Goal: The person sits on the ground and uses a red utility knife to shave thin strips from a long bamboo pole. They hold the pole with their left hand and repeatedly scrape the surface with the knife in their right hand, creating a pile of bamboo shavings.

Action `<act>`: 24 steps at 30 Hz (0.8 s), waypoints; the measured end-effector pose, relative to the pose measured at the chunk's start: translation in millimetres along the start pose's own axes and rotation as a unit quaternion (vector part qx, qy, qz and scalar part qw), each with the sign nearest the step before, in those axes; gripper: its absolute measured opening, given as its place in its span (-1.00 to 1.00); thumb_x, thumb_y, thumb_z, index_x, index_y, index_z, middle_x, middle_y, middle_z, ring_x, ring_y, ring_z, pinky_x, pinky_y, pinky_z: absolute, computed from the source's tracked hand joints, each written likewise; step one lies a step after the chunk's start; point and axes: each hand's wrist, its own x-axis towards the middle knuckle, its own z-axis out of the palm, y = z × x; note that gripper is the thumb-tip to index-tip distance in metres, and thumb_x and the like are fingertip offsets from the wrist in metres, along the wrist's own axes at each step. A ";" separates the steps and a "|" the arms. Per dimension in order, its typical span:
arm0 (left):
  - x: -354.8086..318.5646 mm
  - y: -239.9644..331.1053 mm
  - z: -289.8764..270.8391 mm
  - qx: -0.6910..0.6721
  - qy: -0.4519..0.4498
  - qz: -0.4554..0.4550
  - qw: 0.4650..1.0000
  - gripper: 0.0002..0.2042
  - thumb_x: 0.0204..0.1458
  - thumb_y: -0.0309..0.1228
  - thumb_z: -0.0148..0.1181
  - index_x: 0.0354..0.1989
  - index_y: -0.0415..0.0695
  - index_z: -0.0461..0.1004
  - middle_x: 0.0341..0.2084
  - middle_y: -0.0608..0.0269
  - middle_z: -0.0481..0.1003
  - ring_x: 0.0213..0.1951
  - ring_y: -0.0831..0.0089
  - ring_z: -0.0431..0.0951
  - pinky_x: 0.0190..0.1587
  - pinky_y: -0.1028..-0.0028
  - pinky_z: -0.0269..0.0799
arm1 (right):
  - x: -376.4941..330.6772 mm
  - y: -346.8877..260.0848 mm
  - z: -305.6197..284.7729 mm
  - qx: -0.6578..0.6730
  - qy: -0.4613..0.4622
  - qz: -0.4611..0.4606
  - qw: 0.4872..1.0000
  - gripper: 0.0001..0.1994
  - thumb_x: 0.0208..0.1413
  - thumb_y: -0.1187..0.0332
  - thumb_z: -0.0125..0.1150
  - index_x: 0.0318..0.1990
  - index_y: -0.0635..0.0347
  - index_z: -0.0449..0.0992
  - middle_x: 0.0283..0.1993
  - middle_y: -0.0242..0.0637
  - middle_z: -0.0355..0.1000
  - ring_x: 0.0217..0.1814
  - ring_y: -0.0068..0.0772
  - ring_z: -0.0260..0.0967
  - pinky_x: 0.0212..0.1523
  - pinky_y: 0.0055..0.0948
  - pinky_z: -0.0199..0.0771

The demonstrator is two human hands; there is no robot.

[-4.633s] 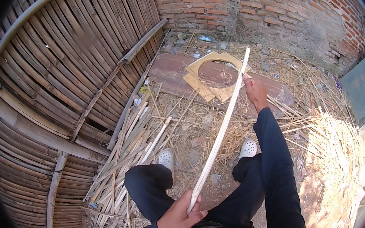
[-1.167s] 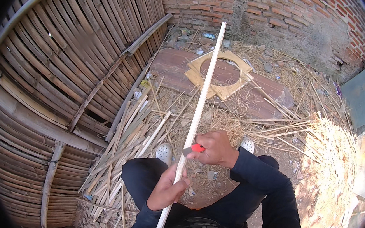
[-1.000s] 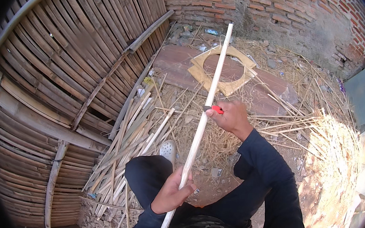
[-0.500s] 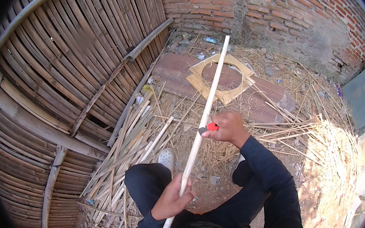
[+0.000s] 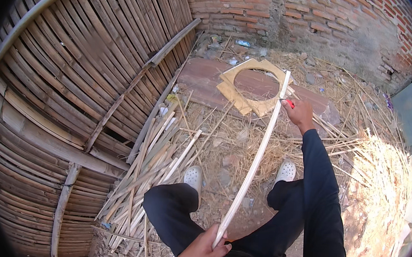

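Note:
A long, pale bamboo strip (image 5: 257, 158) slants from my lap up and away to the right, bowed slightly. My left hand (image 5: 204, 250) is wrapped around its near part, close to my body. Near the strip's far end, my right hand (image 5: 299, 112) grips a small red-handled cutting tool (image 5: 290, 103) with its dark edge against the strip. Most of the tool is hidden by my fingers. Curls of shavings (image 5: 239, 141) lie on the ground below the strip.
On the left stands a slatted bamboo wall (image 5: 83, 62), with a heap of split strips (image 5: 152, 173) along its foot. A brick wall (image 5: 237, 12) closes the back. Ahead, a tan board with a round hole (image 5: 231, 95) lies on a reddish-brown panel (image 5: 198, 78).
My right hand has slid the red-handled tool away along the strip, toward its far end. The strip's far end has swung right and lower, and my left hand has come slightly nearer my body.

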 end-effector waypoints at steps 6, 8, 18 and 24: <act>-5.8 10.5 -0.9 -0.014 -0.003 0.001 1.000 -0.77 0.06 -0.51 0.18 -0.19 -0.16 0.25 -0.61 0.43 0.21 -0.56 0.65 0.22 -0.45 0.56 0.20 | -4.0 85.5 16.3 -0.058 -0.002 0.321 0.945 -0.20 0.06 -0.43 -0.26 -0.34 0.22 0.57 -0.40 0.15 0.47 -0.27 0.15 0.46 -0.23 -0.03 0.37; -11.3 6.7 -7.0 -0.014 0.012 -0.002 1.000 -0.78 0.06 -0.52 0.17 -0.20 -0.16 0.25 -0.59 0.44 0.22 -0.54 0.66 0.22 -0.43 0.57 0.21 | -24.8 114.6 16.3 -0.054 0.004 0.343 0.938 -0.19 0.08 -0.42 -0.28 -0.40 0.25 0.58 -0.44 0.18 0.45 -0.31 0.13 0.45 -0.26 -0.03 0.35; 62.2 22.1 -27.7 -0.085 0.136 0.003 0.987 -0.84 0.13 -0.48 0.01 -0.13 -0.18 0.29 -0.61 0.51 0.24 -0.68 0.79 0.12 -0.65 0.69 -0.01 | -89.3 -159.0 -58.8 0.210 -0.163 -0.235 0.935 -0.41 -0.01 -0.27 0.13 -0.63 0.15 0.48 -0.73 -0.18 0.29 -0.68 -0.10 0.34 -0.60 -0.23 0.28; 66.9 24.3 -26.6 -0.089 0.151 0.032 0.984 -0.84 0.17 -0.45 -0.06 -0.11 -0.19 0.30 -0.61 0.52 0.24 -0.65 0.78 0.10 -0.62 0.68 -0.05 | -99.7 -161.1 -44.0 0.181 -0.092 -0.317 0.926 -0.43 -0.12 -0.31 0.21 -0.67 0.06 0.46 -0.75 -0.28 0.32 -0.70 -0.16 0.35 -0.66 -0.27 0.30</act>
